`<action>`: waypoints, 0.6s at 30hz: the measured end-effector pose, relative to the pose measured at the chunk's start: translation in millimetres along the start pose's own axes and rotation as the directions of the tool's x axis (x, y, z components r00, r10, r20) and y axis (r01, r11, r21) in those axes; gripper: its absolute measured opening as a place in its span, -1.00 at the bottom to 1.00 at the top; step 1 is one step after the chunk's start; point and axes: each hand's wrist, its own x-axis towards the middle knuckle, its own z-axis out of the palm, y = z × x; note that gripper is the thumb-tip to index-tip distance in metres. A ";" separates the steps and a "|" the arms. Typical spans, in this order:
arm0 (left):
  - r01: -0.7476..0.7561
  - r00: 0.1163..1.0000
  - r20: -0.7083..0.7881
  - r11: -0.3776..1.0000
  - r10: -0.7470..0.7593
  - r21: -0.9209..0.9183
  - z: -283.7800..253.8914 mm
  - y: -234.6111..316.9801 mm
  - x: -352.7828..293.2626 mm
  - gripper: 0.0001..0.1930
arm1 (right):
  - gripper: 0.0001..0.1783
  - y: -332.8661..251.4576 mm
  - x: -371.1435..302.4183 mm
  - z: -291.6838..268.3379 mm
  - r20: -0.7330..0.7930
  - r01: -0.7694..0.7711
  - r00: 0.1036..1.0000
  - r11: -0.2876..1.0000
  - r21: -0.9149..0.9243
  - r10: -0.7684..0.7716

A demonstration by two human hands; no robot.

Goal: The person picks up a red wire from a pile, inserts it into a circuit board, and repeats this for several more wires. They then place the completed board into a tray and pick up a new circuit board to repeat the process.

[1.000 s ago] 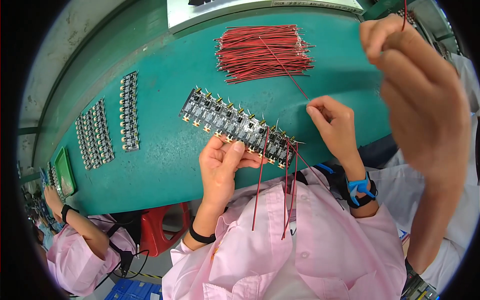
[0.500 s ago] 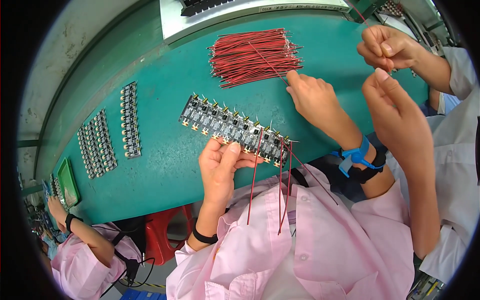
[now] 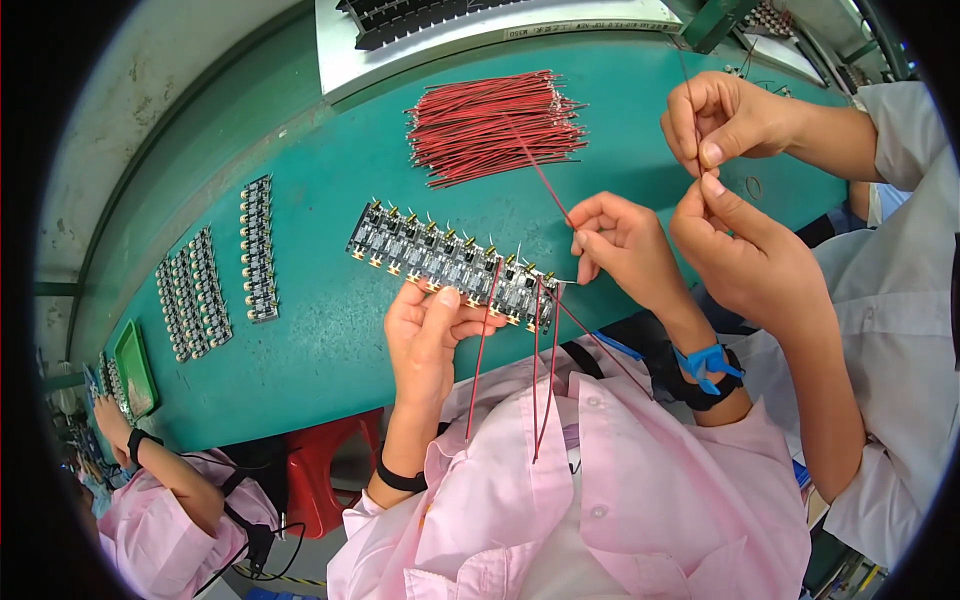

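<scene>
My left hand (image 3: 425, 335) is closed on the lower edge of a long circuit board panel (image 3: 440, 262), tilted down to the right. Small brass-coloured parts and short pale leads line its upper edge. Several red wires (image 3: 481, 370) hang from the panel's right half toward my lap. Between the thumb and fingers of my right hand (image 3: 625, 250) is one end of a single red wire (image 3: 541, 172), which slants up left to the pile. A big pile of red wires (image 3: 495, 125) lies on the table beyond the panel.
On the green table (image 3: 310, 330) several more panels (image 3: 257, 250) lie to the left, near a green tray (image 3: 135, 365). A co-worker's hands (image 3: 735, 190) hold a thin wire close at my right. Another person's hand (image 3: 113, 425) rests at far left. A white-edged fixture (image 3: 490, 40) stands at the back.
My right hand has drawn back from the pile toward the panel's right end, bringing the red wire. The co-worker's two hands have come together further left. The panel has shifted slightly left in view.
</scene>
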 end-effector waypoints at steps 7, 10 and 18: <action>-0.010 1.000 -0.026 0.998 0.012 0.064 1.5 -2.7 0.4 -0.84 | -0.98 15.9 3.0 -1.5 0.004 0.110 0.994 0.981 -0.162 -0.111; -0.007 1.000 -0.028 0.999 0.009 0.054 3.4 0.0 0.1 -0.83 | -0.99 9.2 1.7 7.4 -0.037 0.080 0.996 0.990 -0.117 -0.085; 0.012 0.999 -0.033 1.000 -0.012 0.005 2.3 3.2 1.6 -0.87 | -0.96 4.0 -10.8 10.3 -0.060 0.200 0.969 0.905 -0.376 -0.239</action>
